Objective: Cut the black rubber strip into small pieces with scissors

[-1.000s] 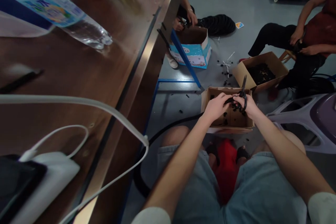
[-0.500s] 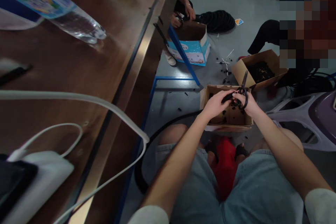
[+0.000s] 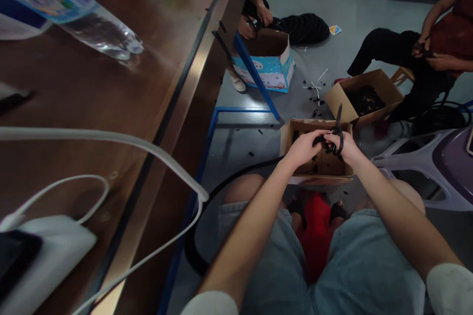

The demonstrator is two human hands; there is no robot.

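Over an open cardboard box (image 3: pixel 321 177), my two hands are close together. My left hand (image 3: pixel 305 146) is closed on the end of a black hose (image 3: pixel 254 165), which curves back past my left knee. Black scissors (image 3: pixel 339 130) are in my right hand (image 3: pixel 347 147), their blades pointing up and away from me. The fingertips of both hands nearly meet at the hose end. Small black pieces lie inside the box beneath them.
At left is a brown table (image 3: pixel 148 83) with a bottle (image 3: pixel 88 19) and white cable (image 3: pixel 148 145). Two people work beyond, near a blue-white box (image 3: pixel 266 76) and a cardboard box (image 3: pixel 384 93). A purple-grey chair (image 3: pixel 417 157) stands right.
The scissors have turned slightly more upright, and my right hand has shifted a little. The whole view has moved slightly. A person at the right is now visible where blocks covered the picture.
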